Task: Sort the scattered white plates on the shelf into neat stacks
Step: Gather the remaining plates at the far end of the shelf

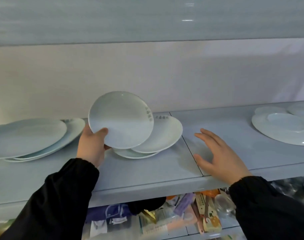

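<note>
Plate point(120, 120) tilted in left hand point(91, 147)

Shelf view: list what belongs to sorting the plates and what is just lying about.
Job: left hand gripping a plate; open right hand; middle pile; left pile; right plates; shelf.
Lying about: packets and glass below.

Shop, metal display shelf point(147, 174), packaged goods point(208, 215) below
</note>
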### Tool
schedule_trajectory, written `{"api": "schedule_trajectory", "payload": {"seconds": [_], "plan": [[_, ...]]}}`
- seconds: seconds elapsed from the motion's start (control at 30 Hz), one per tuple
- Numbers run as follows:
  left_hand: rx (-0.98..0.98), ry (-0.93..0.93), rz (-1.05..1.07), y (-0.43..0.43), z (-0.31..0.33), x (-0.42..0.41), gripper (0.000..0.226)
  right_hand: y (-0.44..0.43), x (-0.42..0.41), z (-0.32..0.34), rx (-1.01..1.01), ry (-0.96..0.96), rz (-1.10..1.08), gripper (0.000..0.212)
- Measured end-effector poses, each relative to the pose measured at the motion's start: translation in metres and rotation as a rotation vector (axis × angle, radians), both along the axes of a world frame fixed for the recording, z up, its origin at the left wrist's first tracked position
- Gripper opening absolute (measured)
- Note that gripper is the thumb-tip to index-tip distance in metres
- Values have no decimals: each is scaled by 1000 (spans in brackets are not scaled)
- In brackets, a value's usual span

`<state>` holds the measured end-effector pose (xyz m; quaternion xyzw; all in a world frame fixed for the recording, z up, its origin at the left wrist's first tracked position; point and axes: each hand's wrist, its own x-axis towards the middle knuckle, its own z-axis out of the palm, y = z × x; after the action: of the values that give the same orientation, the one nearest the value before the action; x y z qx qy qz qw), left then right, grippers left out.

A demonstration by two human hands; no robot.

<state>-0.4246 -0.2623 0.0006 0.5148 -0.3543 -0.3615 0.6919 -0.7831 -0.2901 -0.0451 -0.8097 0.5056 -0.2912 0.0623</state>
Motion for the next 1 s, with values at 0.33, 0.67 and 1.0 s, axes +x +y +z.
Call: {"api": "schedule_trajectory", "payload": {"seconds": [0.33,0.67,1.0], "plan": [[97,-408,69,-7,-15,8,58,0,4,0,10,3,-27,65],[252,-706,13,-14,-23,9,67,2,5,3,44,32,-58,64],[129,-804,46,-8,-24,8,68,4,8,5,84,18,-105,60]]}}
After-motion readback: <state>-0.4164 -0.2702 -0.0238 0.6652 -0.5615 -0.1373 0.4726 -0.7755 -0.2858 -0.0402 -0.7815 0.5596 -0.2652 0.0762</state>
